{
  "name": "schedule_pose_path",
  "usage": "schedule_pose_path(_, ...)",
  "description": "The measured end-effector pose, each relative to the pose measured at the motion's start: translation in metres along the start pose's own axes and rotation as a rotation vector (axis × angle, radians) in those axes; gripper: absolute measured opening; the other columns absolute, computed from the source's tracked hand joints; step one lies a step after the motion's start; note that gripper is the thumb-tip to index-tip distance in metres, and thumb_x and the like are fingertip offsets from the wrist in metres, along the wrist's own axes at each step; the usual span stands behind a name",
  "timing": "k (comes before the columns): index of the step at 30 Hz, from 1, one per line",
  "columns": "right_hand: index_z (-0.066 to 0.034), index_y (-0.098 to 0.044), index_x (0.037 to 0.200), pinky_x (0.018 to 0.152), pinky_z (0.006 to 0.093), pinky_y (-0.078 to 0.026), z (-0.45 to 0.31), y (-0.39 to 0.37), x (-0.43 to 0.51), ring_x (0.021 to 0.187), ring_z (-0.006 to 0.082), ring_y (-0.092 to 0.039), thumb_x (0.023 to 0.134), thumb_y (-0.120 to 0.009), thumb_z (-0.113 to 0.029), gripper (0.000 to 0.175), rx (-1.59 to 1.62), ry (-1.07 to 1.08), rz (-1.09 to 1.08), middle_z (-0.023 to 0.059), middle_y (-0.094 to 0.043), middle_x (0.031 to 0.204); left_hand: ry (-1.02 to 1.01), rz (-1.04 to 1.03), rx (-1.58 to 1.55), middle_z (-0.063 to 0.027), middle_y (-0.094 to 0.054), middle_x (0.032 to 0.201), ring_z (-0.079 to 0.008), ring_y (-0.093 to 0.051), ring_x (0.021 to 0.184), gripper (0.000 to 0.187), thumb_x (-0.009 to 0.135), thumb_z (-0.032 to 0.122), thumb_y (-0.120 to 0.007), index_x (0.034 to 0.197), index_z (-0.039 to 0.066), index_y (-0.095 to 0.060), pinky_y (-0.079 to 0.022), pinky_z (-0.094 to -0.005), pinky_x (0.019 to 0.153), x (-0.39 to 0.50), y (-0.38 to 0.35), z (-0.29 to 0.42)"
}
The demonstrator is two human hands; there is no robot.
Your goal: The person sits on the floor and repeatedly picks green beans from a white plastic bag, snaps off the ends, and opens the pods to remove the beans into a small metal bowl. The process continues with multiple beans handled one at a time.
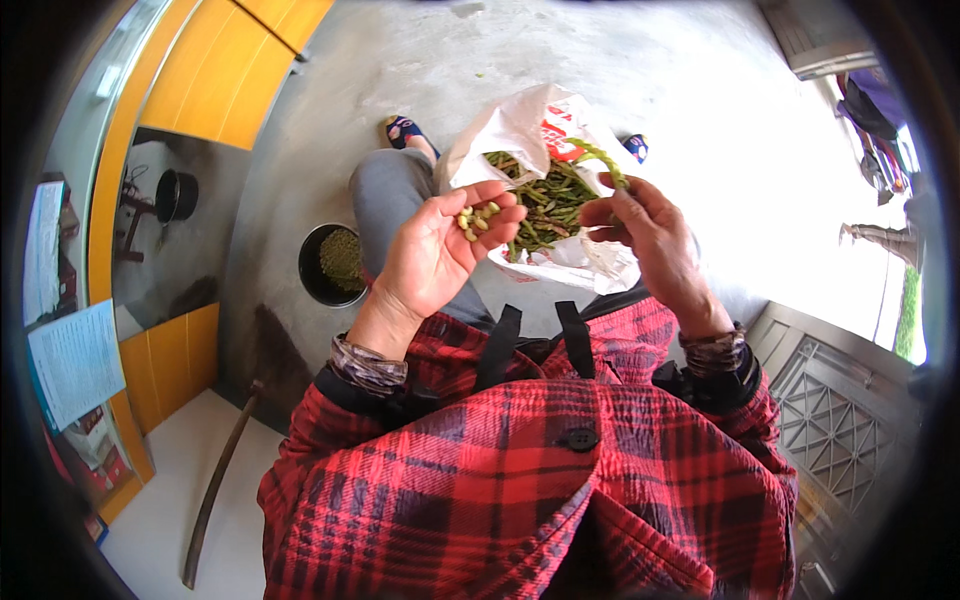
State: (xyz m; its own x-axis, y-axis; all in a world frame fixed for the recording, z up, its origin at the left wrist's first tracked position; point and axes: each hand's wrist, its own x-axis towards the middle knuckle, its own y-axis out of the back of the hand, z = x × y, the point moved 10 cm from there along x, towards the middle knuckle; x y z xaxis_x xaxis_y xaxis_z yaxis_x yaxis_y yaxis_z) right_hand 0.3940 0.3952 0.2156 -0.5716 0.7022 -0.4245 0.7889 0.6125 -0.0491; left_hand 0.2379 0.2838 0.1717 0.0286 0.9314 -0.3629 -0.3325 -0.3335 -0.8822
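My left hand [431,259] is turned palm up with its fingers slightly curled, holding several shelled pale green beans [478,219]. To its right, my right hand [656,232] pinches a long green bean pod [598,154] between thumb and fingers; the pod's far end curves up and away. Below both hands a white plastic bag [491,127] with red print lies open between my legs. Many green and brownish pods [555,206] fill it. Beside my leg on the left, a dark metal pot [309,271] on the floor contains a heap of shelled beans [343,255].
A long wooden handle [219,480] leans at the lower left. Along the left stands a yellow-framed cabinet [180,345] with a reflective panel and a printed paper [77,364]. A metal door with lattice work [829,424] is at the right. Grey concrete floor [345,60] stretches ahead.
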Motion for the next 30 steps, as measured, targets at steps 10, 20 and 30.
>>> schedule_pose_path(10,0.0066,-0.044,0.129,0.082,0.0286,-0.051,0.015,0.007,0.001,0.087,0.0165,-0.062,0.099,-0.04,-0.013,0.036,-0.115,-0.08,0.01,0.0107,-0.064,0.094,-0.505,0.674,0.146,-0.0126,-0.061,0.091,-0.0218,-0.061,0.084,0.027,0.096,0.019,-0.052,0.104,-0.006,-0.058,-0.054,-0.0335,0.078,-0.134,0.228,0.126)
schedule_pose_path(20,0.003,-0.058,0.118,0.06,0.0217,-0.041,0.002,0.017,0.001,0.067,0.0065,-0.048,0.096,-0.052,-0.023,0.035,-0.387,0.05,0.087,-0.0008,-0.054,0.079,-0.053,1.162,0.449,-0.017,-0.005,0.156,-0.035,-0.014,0.142,0.097,0.084,0.064,-0.055,0.152,0.015,-0.007,-0.014,-0.0568,0.112,-0.179,0.331,0.103)
schedule_pose_path(30,-0.0015,-0.066,0.085,0.06,0.0228,-0.039,0.006,0.045,0.004,0.066,0.006,-0.046,0.092,-0.062,-0.034,0.034,-0.29,0.107,0.171,-0.0024,-0.055,0.069,-0.591,0.285,1.225,-0.0064,-0.065,0.096,-0.0109,-0.062,0.079,0.021,0.095,0.016,-0.057,0.11,0.002,-0.06,-0.052,-0.0251,0.07,-0.004,0.038,0.089)
